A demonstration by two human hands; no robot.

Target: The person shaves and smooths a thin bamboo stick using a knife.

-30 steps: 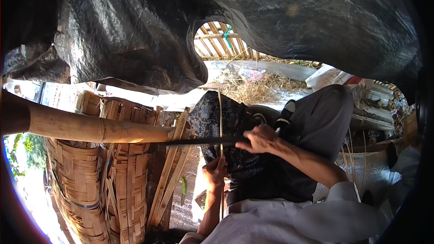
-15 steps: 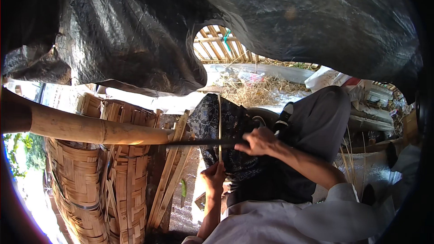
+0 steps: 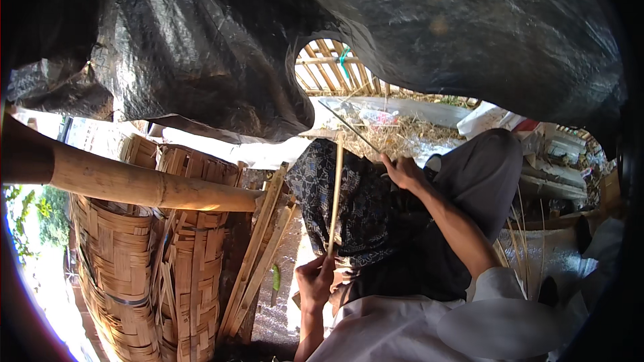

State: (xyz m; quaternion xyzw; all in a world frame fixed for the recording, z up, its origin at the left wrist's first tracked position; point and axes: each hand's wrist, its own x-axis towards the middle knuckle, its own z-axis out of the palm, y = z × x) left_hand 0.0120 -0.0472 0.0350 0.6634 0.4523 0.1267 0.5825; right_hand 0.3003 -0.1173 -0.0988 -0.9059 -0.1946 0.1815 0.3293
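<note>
My left hand point(image 3: 315, 281) is closed around the lower end of a pale bamboo strip point(image 3: 336, 194). The strip stands nearly upright in front of the dark patterned cloth point(image 3: 315, 174) over my left leg. To the right and farther off, my right hand point(image 3: 404, 173) grips a long, narrow knife point(image 3: 352, 127), seen almost edge-on. Its blade slants up and left, past the strip's far end. Whether blade and strip touch there I cannot tell. The knife's handle is mostly hidden in my fingers.
A thick bamboo pole point(image 3: 154, 189) reaches in from the left, in front of tall woven bamboo baskets point(image 3: 114, 261). Split bamboo slats point(image 3: 258, 261) lean beside them. Black plastic sheeting point(image 3: 469, 20) hangs overhead. Dry straw point(image 3: 382, 135) lies beyond my legs.
The knife has swung from lying level across the strip to pointing away and up-left. My right hand has moved up and slightly right. My left hand has dropped slightly, still holding the strip.
</note>
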